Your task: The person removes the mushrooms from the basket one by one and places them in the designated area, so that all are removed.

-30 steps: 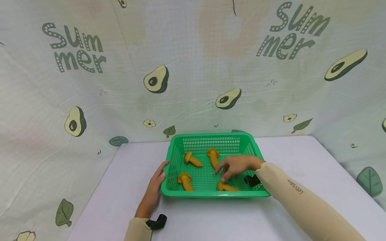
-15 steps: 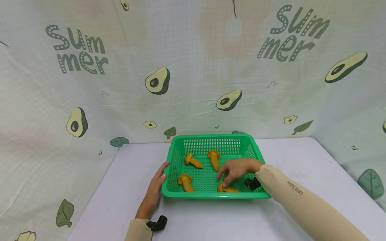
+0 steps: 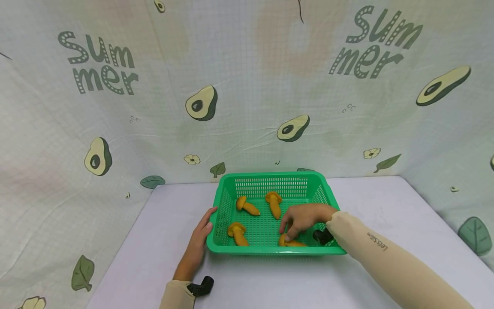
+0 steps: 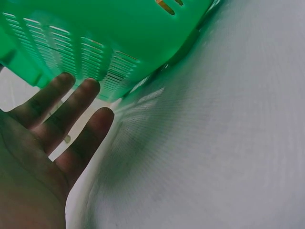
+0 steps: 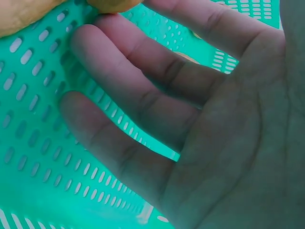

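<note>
A green plastic basket (image 3: pixel 270 250) stands on the table with several orange-brown mushrooms in it. Reaching over its right side, my right hand (image 3: pixel 302 216) pinches the front-right mushroom (image 3: pixel 296 243) at the cap between thumb and fingers; the front rim partly hides its stem. In the right wrist view, the other fingers (image 5: pixel 138 95) stretch close over the slotted floor, and part of an orange mushroom (image 5: pixel 114 5) shows at the fingertips. My left hand (image 3: pixel 198 238) rests with straight fingers against the basket's left side; the left wrist view shows its fingertips (image 4: pixel 100 121) at the slotted wall.
One mushroom (image 3: pixel 238 234) lies at the basket's front left, another (image 3: pixel 248 206) at the back left, and a third (image 3: pixel 274 205) at the back middle. A white-covered table (image 3: pixel 266 283) bears the basket. Behind hangs a cloth (image 3: pixel 247 141) printed with avocados.
My right hand has lowered slightly and its fingers have closed in on the front-right mushroom's cap. The left hand stays at the basket's side. The view has tilted a little.
</note>
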